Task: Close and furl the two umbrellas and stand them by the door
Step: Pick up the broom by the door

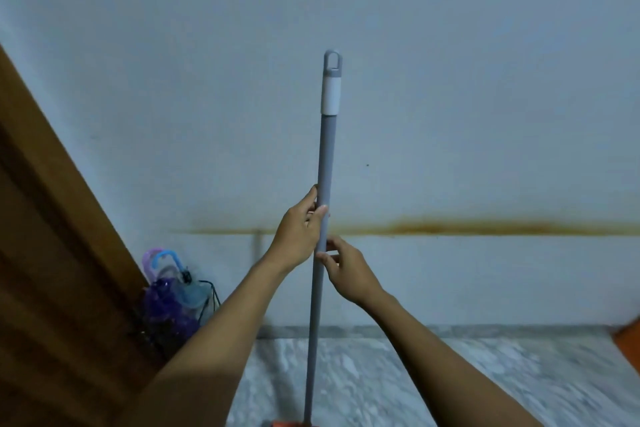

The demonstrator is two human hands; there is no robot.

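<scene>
The umbrellas (173,298) stand closed by the door (52,253), so the task looks done. The left hand (298,232) and right hand (348,274) grip a grey pole (325,156), which likely just needs setting aside.

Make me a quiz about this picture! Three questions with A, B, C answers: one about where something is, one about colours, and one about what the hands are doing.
1. Where are the two umbrellas?
A) in the corner beside the wooden door
B) lying in the middle of the floor
C) hanging high on the wall

2. What colours are their curved handles?
A) red and green
B) purple and blue
C) black and white

3. What are the left hand and right hand doing?
A) hanging free
B) opening an umbrella
C) both holding the grey pole

Answers:
1 A: they are in the corner next to the door.
2 B: one hook is purple, the other blue.
3 C: the fingers of both hands wrap round the pole.
</scene>
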